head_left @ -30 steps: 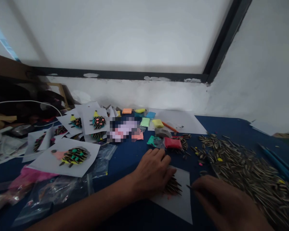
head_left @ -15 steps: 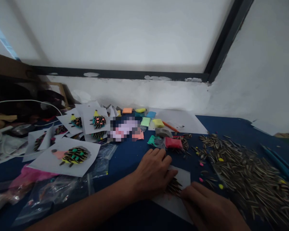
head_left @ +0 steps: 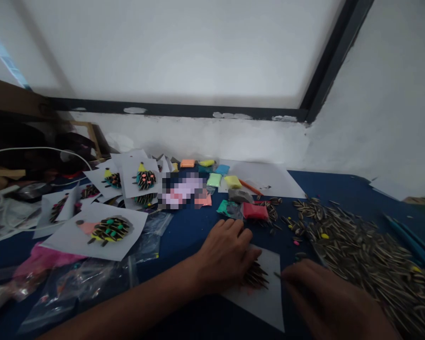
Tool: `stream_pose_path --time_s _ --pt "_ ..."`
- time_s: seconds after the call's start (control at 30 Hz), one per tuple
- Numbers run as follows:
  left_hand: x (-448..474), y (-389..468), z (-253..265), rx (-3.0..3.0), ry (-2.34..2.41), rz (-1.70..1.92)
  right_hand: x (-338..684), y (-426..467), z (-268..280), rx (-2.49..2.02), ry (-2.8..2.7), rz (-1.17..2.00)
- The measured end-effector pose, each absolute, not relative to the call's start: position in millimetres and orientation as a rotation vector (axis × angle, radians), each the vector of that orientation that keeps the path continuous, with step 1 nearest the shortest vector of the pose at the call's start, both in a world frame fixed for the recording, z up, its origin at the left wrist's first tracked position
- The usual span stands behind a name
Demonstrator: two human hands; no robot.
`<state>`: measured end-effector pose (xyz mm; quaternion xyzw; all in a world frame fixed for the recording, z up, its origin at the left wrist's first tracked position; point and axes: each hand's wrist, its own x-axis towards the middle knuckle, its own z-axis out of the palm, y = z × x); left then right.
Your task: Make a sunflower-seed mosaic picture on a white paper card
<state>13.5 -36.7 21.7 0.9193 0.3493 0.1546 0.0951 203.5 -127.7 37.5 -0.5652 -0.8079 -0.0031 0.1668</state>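
since half a second ago my right hand (head_left: 335, 300) has drawn back from the sunflower-seed cluster (head_left: 258, 277), pinching a sunflower seed (head_left: 276, 275), so that seed remains unplaced, while my left hand (head_left: 226, 255), grip hidden, covers part of the cluster on white paper (head_left: 269, 309).

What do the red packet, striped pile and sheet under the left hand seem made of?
Red packet: plastic film, probably, over something soft; slightly shiny, puffy.
Striped pile: likely seeds, matte; slim, pale-striped, pointed shapes.
Sheet: paper or thin card, matte white; flat, straight-edged.
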Motion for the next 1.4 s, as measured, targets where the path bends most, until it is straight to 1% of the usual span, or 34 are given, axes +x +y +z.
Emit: stream_pose_path --time_s 0.13,0.27,0.47,0.87,1.03,1.17,1.23,1.33,1.4 --pt "12 -31 23 2.606 1.048 0.531 221 -127 40 -1.772 -2.229 -0.163" --pt "6 -19 19 2.511 1.133 0.645 230 -128 23 -1.851 -2.315 -0.257" --pt "-3 -7 20 2.6 1.106 0.437 233 -128 13 -1.771 -2.354 -0.362" --pt "-9 2 17 2.52 0.92 0.44 232 -127 17 -1.804 -2.312 -0.224" --pt "-9 3 15 2.483 0.921 0.449 227 -124 17 -1.725 -2.331 -0.281" --pt "-8 4 10 2.466 0.937 0.504 217 -124 22 -1.685 -2.229 -0.362" --pt "-7 1 9 2.477 0.941 0.552 212 -126 28 -1.679 -2.206 -0.283" --pt "-3 -7 11 2.485 0.958 0.718 205 -131 37 -1.688 -2.209 0.035" --pt "1 -15 13 2.469 0.946 0.815 202 -133 40 -1.663 -2.206 0.183"
